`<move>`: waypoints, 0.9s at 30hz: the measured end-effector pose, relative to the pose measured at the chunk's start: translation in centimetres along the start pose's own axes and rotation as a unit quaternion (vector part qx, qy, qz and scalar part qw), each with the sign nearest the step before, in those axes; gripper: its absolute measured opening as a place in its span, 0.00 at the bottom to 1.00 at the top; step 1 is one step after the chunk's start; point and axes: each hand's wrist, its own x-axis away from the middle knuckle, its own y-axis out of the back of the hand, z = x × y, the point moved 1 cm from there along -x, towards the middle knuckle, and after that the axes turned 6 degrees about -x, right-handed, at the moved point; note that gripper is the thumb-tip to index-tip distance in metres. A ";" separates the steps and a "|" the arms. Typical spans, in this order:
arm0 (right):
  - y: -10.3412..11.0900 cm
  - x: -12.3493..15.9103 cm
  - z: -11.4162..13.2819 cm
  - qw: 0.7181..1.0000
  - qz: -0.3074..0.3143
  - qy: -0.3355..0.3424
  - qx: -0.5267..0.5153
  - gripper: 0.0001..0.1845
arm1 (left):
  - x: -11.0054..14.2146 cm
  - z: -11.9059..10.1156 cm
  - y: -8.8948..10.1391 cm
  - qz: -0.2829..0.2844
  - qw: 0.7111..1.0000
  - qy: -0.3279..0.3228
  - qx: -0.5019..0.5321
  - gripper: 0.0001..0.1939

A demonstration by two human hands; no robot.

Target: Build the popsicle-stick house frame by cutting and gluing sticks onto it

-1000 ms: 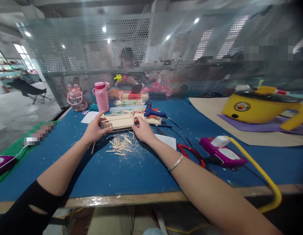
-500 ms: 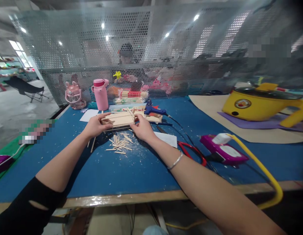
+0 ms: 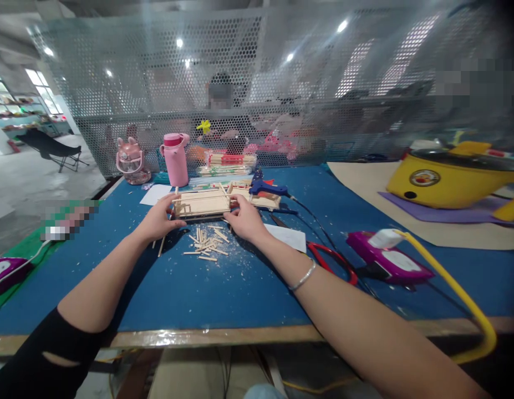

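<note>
Between my hands is a small wooden stick frame (image 3: 202, 204), a long pale piece with upright sticks at its ends. My left hand (image 3: 160, 218) grips its left end, thumb towards me and fingers behind. At the right end, my right hand (image 3: 245, 218) pinches the frame between thumb and fingers. Short cut sticks (image 3: 205, 243) lie in a loose pile just in front of it, among pale crumbs. Behind my right hand rests a blue glue gun (image 3: 268, 188), beside another wooden stick piece (image 3: 260, 200).
A pink thermos (image 3: 176, 160) and a pink bottle (image 3: 132, 162) stand at the back left. Packs of sticks (image 3: 229, 160) lie near the mesh screen (image 3: 157, 94). On the right are red-handled pliers (image 3: 332, 264), a purple power strip (image 3: 390, 260) and a yellow pot (image 3: 452, 180).
The view has shifted slightly, so everything appears a little further right. The frame has tipped so more of its uprights show, and my left fingers have moved to its left end.
</note>
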 end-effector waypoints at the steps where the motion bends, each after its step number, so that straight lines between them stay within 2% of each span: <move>1: 0.2 0.0 0.1 1.000 0.002 0.002 0.010 0.24 | 0.1 0.0 0.0 0.004 1.000 0.002 0.003 0.38; 4: 1.3 0.4 1.2 0.993 -0.049 0.039 0.100 0.22 | 0.4 -0.2 0.1 0.016 1.000 0.020 0.010 0.38; 6: 2.1 0.8 2.2 0.979 -0.066 0.082 0.177 0.14 | 0.7 -0.2 0.2 0.030 0.999 0.023 0.010 0.39; 8: 2.4 1.3 3.0 0.969 0.022 0.089 0.231 0.07 | 1.0 -0.2 0.2 0.038 0.999 0.019 0.017 0.38; 11: 2.0 1.9 3.3 0.936 0.188 0.047 0.294 0.07 | 1.0 0.0 -0.1 0.024 0.999 0.019 0.041 0.36; 13: 1.5 2.1 3.1 0.917 0.241 0.039 0.314 0.07 | 0.8 0.1 -0.4 0.003 0.998 0.028 0.049 0.35; 15: 1.1 2.2 2.9 0.909 0.261 0.049 0.321 0.07 | 0.7 0.2 -0.6 -0.012 0.998 0.041 0.053 0.34; 20: 1.2 2.2 3.1 0.899 0.263 0.087 0.340 0.06 | 0.5 0.6 -0.9 -0.019 0.994 0.046 0.102 0.30; 27: 1.6 2.3 3.2 0.909 0.271 0.110 0.297 0.13 | 1.0 0.1 -1.1 -0.013 0.989 0.029 0.144 0.28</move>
